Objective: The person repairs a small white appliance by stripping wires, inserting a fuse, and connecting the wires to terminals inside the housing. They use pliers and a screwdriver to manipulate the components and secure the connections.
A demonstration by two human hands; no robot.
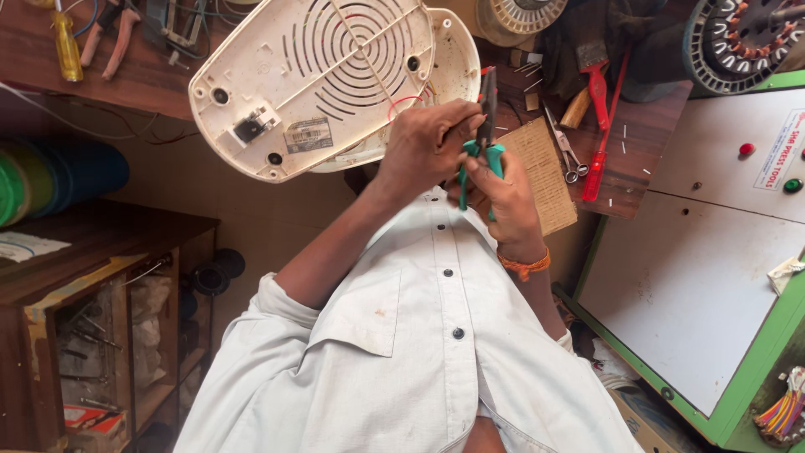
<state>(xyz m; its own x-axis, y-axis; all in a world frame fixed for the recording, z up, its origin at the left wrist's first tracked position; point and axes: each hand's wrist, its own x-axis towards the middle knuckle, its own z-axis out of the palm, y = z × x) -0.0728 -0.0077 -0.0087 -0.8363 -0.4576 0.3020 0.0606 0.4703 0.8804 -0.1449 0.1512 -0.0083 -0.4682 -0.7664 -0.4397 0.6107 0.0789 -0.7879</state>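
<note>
My right hand [506,201] grips a pair of pliers [486,126] with teal handles and dark jaws that point up. My left hand [426,144] is closed just left of the jaws, its fingertips pinching what looks like a thin wire at the pliers. A red wire [403,104] loops from that hand to a white plastic appliance housing [310,75], which lies bottom up on the wooden bench with round vent slots showing. Part of a second white shell [457,59] shows behind it. Both hands hover in front of my pale shirt, at the bench edge.
On the bench [646,134] lie scissors [570,157], a red-handled brush [597,88], a red screwdriver [595,168] and a woven mat [543,172]. A yellow screwdriver [65,44] lies far left. A white, green-framed machine [713,268] stands right, a wooden cabinet [92,277] left.
</note>
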